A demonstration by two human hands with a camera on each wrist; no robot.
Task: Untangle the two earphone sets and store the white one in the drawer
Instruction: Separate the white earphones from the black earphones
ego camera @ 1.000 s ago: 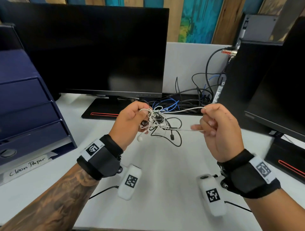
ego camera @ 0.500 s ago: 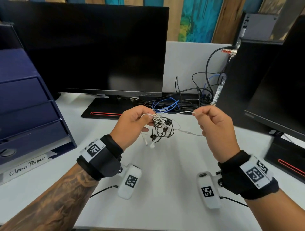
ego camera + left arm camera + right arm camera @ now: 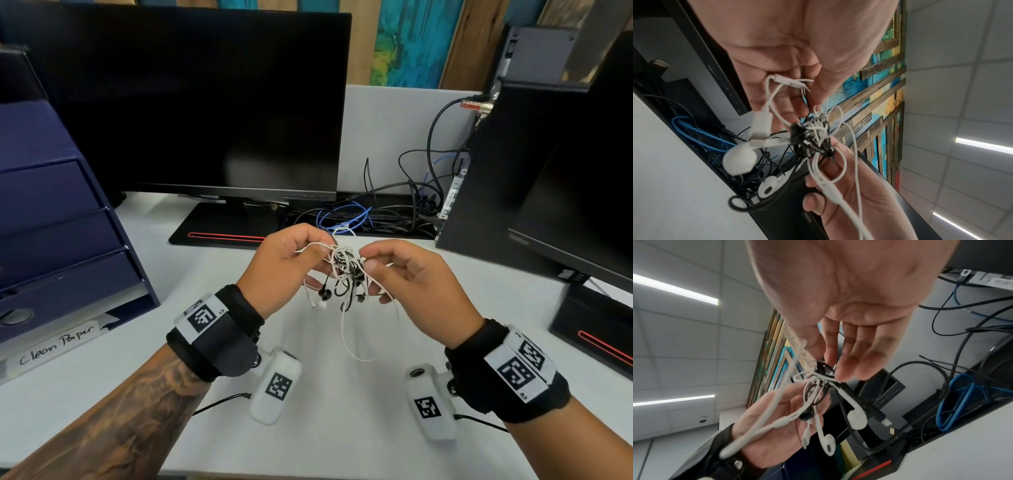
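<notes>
- Head view: my left hand [image 3: 284, 263] and right hand [image 3: 411, 277] each pinch the knotted ball of thin white and black earphone cords [image 3: 344, 269], held above the white desk [image 3: 342, 428]; the dark blue drawer unit [image 3: 61, 240] sits far left. Pulling apart could tighten it.
- Left wrist view: the white plastic earbud [image 3: 740, 160] dangles; it could snag.
- Right wrist view: my fingertips [image 3: 844, 369] nip the black knot; a tug may slip.

Bright, even light falls from ceiling strips [image 3: 674, 288], glaring white in both wrist views; soft hand shadows lie on the tabletop [image 3: 342, 428]; the head view is sharp but bowed at its edges; wrist views blur the near palms and white earbud [image 3: 740, 160].
</notes>
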